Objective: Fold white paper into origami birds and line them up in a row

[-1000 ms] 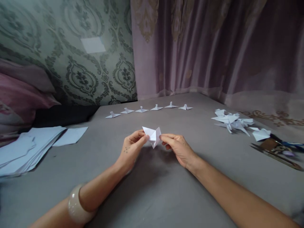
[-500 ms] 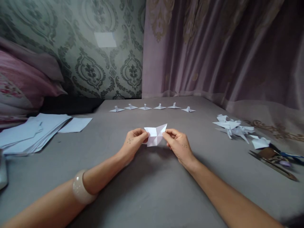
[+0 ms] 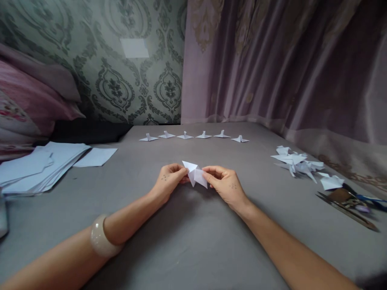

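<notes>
A small creased sheet of white paper [image 3: 196,172] is held up between my two hands, over the middle of the grey surface [image 3: 193,233]. It is partly folded, with pointed corners at the upper left and along the bottom. My left hand [image 3: 171,179] pinches its left edge between thumb and fingers. On the right edge, my right hand [image 3: 225,181] closes thumb and forefinger on the paper. Behind the thumbs, parts of the paper and the other fingertips are hidden.
Several folded paper birds [image 3: 203,135] stand in a row at the back. More folded paper pieces [image 3: 298,161] lie heaped at right, near a pair of scissors [image 3: 347,211]. To the left are a stack of white paper [image 3: 45,165] and a separate sheet [image 3: 96,157].
The paper went from spread nearly flat with a cross of creases to partly collapsed, its sides folding inward. My right hand moved slightly left, closer to my left hand.
</notes>
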Demonstrator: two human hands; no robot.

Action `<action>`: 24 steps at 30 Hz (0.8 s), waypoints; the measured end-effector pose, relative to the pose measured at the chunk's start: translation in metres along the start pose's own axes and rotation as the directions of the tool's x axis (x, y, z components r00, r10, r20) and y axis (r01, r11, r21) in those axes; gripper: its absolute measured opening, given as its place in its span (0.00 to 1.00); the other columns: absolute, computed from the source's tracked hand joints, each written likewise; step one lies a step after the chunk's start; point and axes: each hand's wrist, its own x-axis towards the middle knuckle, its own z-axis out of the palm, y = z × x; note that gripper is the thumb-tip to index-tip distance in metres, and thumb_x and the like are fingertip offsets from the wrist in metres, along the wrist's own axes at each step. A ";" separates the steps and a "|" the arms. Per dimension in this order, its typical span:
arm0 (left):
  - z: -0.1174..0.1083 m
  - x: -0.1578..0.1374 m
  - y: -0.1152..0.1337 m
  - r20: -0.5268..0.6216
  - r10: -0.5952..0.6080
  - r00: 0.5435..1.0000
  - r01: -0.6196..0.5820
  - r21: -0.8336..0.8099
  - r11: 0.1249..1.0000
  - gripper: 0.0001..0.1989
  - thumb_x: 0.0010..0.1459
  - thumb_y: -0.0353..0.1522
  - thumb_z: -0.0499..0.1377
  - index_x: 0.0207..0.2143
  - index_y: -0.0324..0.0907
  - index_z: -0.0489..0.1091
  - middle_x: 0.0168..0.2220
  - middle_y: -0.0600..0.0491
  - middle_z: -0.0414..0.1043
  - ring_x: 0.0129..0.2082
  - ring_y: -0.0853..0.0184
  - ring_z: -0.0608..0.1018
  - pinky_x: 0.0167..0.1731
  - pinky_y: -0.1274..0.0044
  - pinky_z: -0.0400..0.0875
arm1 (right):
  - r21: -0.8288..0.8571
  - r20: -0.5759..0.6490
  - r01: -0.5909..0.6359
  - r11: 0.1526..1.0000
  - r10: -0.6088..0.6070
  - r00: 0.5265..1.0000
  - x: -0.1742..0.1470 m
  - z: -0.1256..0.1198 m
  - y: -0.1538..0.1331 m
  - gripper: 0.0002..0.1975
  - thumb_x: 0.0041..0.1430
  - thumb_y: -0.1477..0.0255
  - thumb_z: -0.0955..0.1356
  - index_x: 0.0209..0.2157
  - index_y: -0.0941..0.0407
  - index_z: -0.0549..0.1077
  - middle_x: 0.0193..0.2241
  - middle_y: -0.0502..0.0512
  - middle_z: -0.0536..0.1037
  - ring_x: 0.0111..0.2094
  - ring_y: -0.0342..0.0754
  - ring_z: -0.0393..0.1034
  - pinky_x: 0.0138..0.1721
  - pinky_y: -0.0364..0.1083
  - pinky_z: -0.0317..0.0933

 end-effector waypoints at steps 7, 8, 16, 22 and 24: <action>0.002 -0.005 0.006 0.030 0.018 0.999 -0.016 -0.065 0.998 0.13 0.47 0.37 0.64 0.29 0.38 0.66 0.24 0.52 0.73 0.25 0.68 0.76 0.31 0.76 0.69 | -0.037 -0.007 -0.004 0.999 0.004 1.000 0.001 0.000 0.001 0.11 0.47 0.65 0.70 0.31 0.57 0.74 0.27 0.52 0.77 0.25 0.43 0.68 0.24 0.41 0.60; 0.002 -0.006 0.007 0.036 0.030 0.999 -0.027 -0.078 0.997 0.14 0.47 0.37 0.65 0.30 0.39 0.65 0.24 0.53 0.73 0.25 0.68 0.76 0.31 0.76 0.68 | -0.043 -0.009 -0.001 0.999 0.001 1.000 0.001 -0.001 0.002 0.11 0.47 0.65 0.70 0.31 0.57 0.74 0.27 0.52 0.77 0.25 0.43 0.68 0.24 0.41 0.60; 0.000 -0.003 0.000 0.197 0.154 0.968 -0.145 -0.059 0.988 0.15 0.45 0.34 0.66 0.38 0.41 0.74 0.29 0.54 0.75 0.29 0.70 0.75 0.33 0.78 0.67 | -0.039 -0.044 0.041 0.998 -0.042 0.998 0.003 -0.005 0.005 0.12 0.48 0.65 0.70 0.33 0.57 0.76 0.28 0.53 0.78 0.27 0.44 0.69 0.26 0.42 0.61; 0.001 -0.002 0.000 0.104 0.162 0.981 -0.159 -0.035 0.987 0.10 0.45 0.33 0.66 0.32 0.40 0.78 0.31 0.51 0.78 0.31 0.67 0.76 0.36 0.77 0.68 | -0.037 -0.017 0.025 0.999 -0.025 1.000 -0.001 -0.003 -0.003 0.13 0.48 0.64 0.70 0.34 0.57 0.78 0.29 0.54 0.78 0.27 0.44 0.67 0.26 0.42 0.61; 0.001 -0.002 0.001 0.088 0.179 0.980 -0.178 -0.018 0.984 0.08 0.46 0.33 0.66 0.30 0.41 0.78 0.30 0.51 0.78 0.31 0.67 0.76 0.36 0.77 0.69 | -0.038 -0.039 0.029 0.999 -0.031 0.999 -0.001 -0.003 -0.003 0.12 0.48 0.64 0.70 0.32 0.57 0.78 0.27 0.53 0.78 0.25 0.43 0.65 0.26 0.43 0.60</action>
